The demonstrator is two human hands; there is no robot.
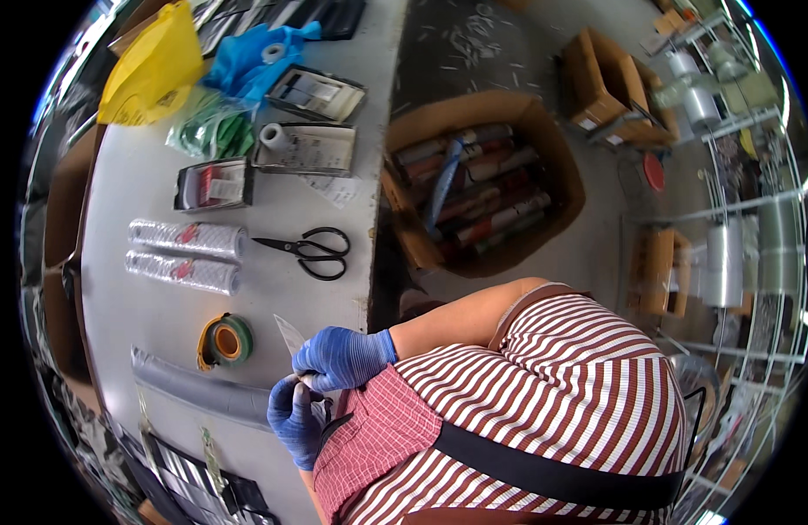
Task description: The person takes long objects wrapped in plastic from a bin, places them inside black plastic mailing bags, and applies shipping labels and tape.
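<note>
My left hand (296, 420) and my right hand (338, 359), both in blue gloves with bare fingertips, meet at the table's near edge. The right fingers are closed on a thin, pale, pointed strip (287, 333), which juts out past them. The left fingertips are pinched together against the right ones; what lies between them is hidden. A long dark grey roll (202, 385) lies on the table, its near end reaching my left hand. Beyond my hands are green and yellow tape rolls (230, 339), black-handled scissors (312, 253) and two clear-wrapped rolls (185, 254) with red prints.
Small open boxes (312, 149) with labels, a yellow bag (154, 70), a blue bag (255, 61) and a green bag (216, 131) crowd the table's upper end. Beside the table, a large carton (557, 131) holds several wrapped rolls. Wire shelving (754, 210) stands at the right.
</note>
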